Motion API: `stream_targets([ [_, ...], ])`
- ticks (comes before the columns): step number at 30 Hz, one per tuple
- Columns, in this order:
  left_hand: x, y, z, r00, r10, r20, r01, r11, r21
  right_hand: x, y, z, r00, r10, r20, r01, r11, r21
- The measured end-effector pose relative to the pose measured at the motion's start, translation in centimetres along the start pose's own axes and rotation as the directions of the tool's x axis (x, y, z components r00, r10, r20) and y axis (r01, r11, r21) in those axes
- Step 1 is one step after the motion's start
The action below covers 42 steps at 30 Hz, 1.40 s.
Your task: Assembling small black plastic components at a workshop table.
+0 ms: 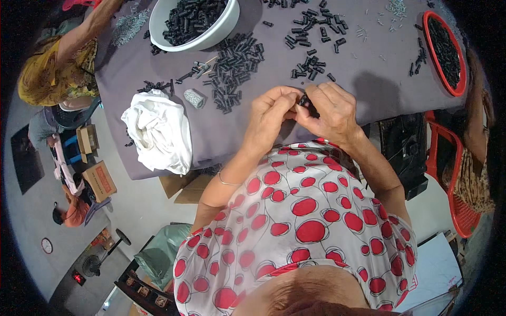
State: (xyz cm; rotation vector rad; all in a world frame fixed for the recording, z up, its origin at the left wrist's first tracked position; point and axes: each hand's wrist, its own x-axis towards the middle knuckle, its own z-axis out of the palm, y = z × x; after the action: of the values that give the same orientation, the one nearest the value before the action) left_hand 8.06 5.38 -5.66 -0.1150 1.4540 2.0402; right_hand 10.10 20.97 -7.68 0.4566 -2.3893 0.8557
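Observation:
Close to the table's near edge, my two hands meet. My right hand [333, 109] is closed round a small black plastic piece [309, 106], a short cylinder-like part. My left hand [270, 111] is pinched at its tip, right beside that piece; whatever sits between its thumb and finger is too small to make out. Just beyond my hands lies a small cluster of similar black pieces [310, 67]. A larger pile of black pieces [232, 68] spreads to the left of it.
A white bowl [232, 21] of black pieces stands at the far left, and a red tray [459, 87] of them at the right. White cloth [158, 131] lies bunched near the table's left corner. Small metal parts [130, 27] lie in heaps. Other people sit at both sides.

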Motion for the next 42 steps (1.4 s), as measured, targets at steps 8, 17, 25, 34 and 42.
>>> stream_targets([
  [8,-0.4,1.2,0.3,0.996,-0.084,0.008,0.083,0.992,0.092,-0.1,0.0,0.2,0.997,-0.037,-0.068,0.039,0.999,0.037],
  [17,0.0,-0.1,-0.6,0.993,-0.052,0.103,0.063,0.992,-0.105,0.8,-0.6,-1.9,0.990,0.065,0.124,-0.083,0.986,0.146],
  [25,0.3,-0.3,-0.2,0.999,-0.032,0.030,0.031,0.999,0.032,1.5,3.8,-1.7,0.999,0.046,-0.015,-0.046,0.999,-0.007],
  [34,-0.6,0.2,-0.1,0.999,0.035,-0.008,-0.034,0.997,0.064,2.1,3.6,-1.6,0.998,0.043,0.051,-0.039,0.996,-0.077],
  [42,1.2,6.5,-4.0,0.657,0.745,-0.114,-0.423,0.489,0.763,0.0,6.2,-4.4,0.943,0.259,-0.209,-0.276,0.959,-0.059],
])
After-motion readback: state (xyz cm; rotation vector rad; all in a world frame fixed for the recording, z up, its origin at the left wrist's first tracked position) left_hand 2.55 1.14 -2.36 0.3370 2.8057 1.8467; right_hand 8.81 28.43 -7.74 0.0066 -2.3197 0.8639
